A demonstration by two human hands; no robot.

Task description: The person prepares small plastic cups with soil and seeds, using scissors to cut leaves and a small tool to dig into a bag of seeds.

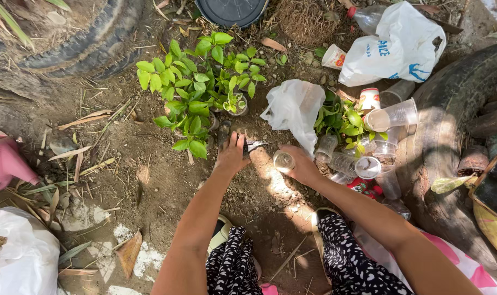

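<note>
With the left hand [233, 155] closed around scissors [253, 145] and the right hand [298, 164] pinching a clear cup [284, 161], the blades could have nicked those fingers, being so near.

Bare soil [150, 180] bears seedlings [193, 87], plastic cups [393, 116]

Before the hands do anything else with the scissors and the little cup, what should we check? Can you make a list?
1. Left hand has the scissors: ok, fingers are round the handles.
2. Right hand has the clear cup: ok, held by its side.
3. Scissors blades shut: cannot tell, too small.
4. Blades apart from the right hand: ok, a gap shows.
5. Cup is empty: cannot tell, glare hides the inside.
6. Seedlings close by: ok, just beyond the left hand.
</note>
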